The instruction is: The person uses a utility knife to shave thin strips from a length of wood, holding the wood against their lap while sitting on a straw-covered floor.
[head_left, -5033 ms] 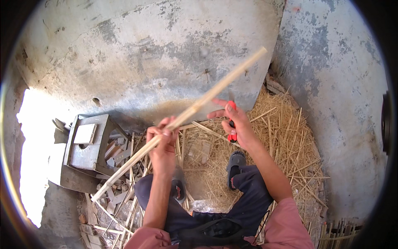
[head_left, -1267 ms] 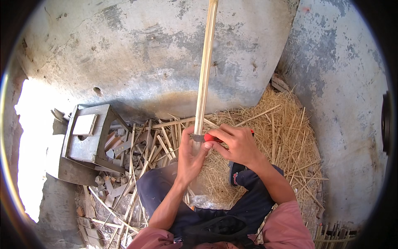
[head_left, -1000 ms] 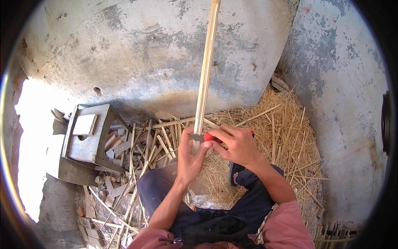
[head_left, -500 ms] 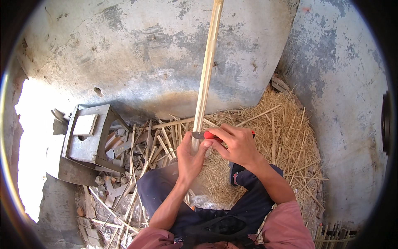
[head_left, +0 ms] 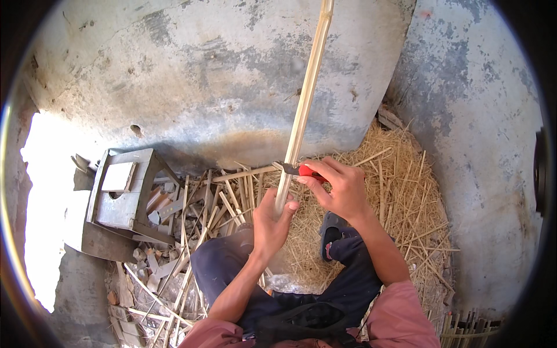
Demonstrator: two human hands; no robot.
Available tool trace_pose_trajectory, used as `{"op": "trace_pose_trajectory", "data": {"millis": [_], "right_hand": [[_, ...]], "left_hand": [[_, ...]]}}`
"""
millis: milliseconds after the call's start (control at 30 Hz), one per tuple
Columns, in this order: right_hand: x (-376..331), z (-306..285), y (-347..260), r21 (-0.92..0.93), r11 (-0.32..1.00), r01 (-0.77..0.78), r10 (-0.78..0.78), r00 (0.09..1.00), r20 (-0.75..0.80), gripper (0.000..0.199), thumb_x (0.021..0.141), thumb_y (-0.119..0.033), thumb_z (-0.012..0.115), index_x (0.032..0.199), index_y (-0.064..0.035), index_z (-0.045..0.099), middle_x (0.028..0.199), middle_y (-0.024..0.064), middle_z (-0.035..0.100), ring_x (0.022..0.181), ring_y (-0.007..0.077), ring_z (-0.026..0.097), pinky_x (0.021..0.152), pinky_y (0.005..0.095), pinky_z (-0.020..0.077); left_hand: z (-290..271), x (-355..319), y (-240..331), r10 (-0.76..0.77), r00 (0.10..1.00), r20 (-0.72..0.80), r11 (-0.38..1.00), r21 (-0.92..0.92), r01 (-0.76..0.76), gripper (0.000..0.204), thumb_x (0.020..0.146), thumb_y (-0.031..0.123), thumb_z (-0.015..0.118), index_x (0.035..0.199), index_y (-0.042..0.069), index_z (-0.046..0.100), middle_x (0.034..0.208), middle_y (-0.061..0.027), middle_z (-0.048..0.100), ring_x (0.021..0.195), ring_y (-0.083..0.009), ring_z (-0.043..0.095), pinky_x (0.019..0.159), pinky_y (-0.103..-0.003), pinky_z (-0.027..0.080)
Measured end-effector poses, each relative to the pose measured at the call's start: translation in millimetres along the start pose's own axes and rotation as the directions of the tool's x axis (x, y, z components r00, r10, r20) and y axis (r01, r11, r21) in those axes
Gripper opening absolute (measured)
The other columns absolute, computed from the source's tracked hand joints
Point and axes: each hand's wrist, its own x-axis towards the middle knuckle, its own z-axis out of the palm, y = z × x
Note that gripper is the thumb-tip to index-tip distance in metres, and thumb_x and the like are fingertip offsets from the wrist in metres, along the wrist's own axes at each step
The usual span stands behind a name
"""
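Flaking grey wall point(head_left: 203, 75) at 12 o'clock, straw-like litter point(head_left: 415, 200) heaped at 3, boxy wooden stool point(head_left: 120, 210) at 9. From where I stand, the pale stick point(head_left: 307, 110) slants from mid-view toward 12–1 o'clock, its lower end wrapped by the curled fingers of the left hand point(head_left: 271, 228), while the right hand point(head_left: 347, 188) grips a red-handled knife point(head_left: 310, 171), grey blade across the stick. Judged light, stiff and likely splintery along its straight, ridged length; best hold seems the lower end, on the blade's 6 o'clock side.
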Motion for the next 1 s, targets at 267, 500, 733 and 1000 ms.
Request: {"op": "trace_pose_trajectory", "data": {"millis": [267, 500, 733, 1000], "right_hand": [[4.5, -8.5, 19.6, 0.032, 0.999, -0.042, 0.045, 0.993, -0.106, 0.024, 0.091, -0.029, 0.081, 0.105, -0.0088, 0.077, 0.08, 0.0037, 0.072, 0.061, 0.02, 0.068, 0.054, 0.0331, 0.0504], [11.2, -18.3, 16.7, 0.013, 1.0, -0.024, 0.025, 0.999, -0.045, 0.028, 0.091, -0.026, 0.083, 0.107, -0.0035, 0.078, 0.084, 0.0083, 0.074, 0.063, 0.0218, 0.07, 0.057, 0.0336, 0.0525], [17.0, -19.5, 19.9, 0.014, 1.0, -0.025, 0.026, 0.999, -0.044, 0.027, 0.092, -0.026, 0.082, 0.106, -0.0035, 0.078, 0.083, 0.0083, 0.074, 0.063, 0.0217, 0.07, 0.057, 0.0334, 0.0524], [18.4, -6.9, 23.4, 0.008, 1.0, 0.01, -0.009, 0.997, -0.08, 0.023, 0.091, -0.029, 0.082, 0.104, -0.0114, 0.079, 0.081, 0.0028, 0.073, 0.058, 0.0192, 0.066, 0.053, 0.0334, 0.0496]], "left_hand": [[1.8, -5.3, -5.0, -0.017, 0.996, 0.083, 0.999, 0.048, 0.013, 0.036, 0.108, 0.039, 0.064, 0.107, 0.003, 0.063, 0.071, 0.0026, 0.057, 0.065, -0.0044, 0.052, 0.056, -0.026, 0.042], [-1.2, -9.0, -7.1, -0.051, 0.994, 0.094, 0.998, 0.047, 0.047, 0.037, 0.111, 0.038, 0.058, 0.105, 0.002, 0.06, 0.067, 0.0032, 0.051, 0.059, -0.0057, 0.047, 0.053, -0.027, 0.039], [-13.4, -15.0, -15.6, -0.063, 0.995, 0.076, 0.984, 0.173, 0.049, 0.034, 0.111, 0.035, 0.058, 0.105, 0.002, 0.062, 0.063, -0.0012, 0.056, 0.059, -0.0072, 0.053, 0.053, -0.029, 0.044], [-21.9, -25.0, -25.7, -0.04, 0.998, 0.04, 0.98, 0.197, 0.032, 0.036, 0.111, 0.034, 0.057, 0.093, 0.004, 0.056, 0.067, 0.0039, 0.05, 0.061, -0.0049, 0.044, 0.054, -0.025, 0.035]]}}
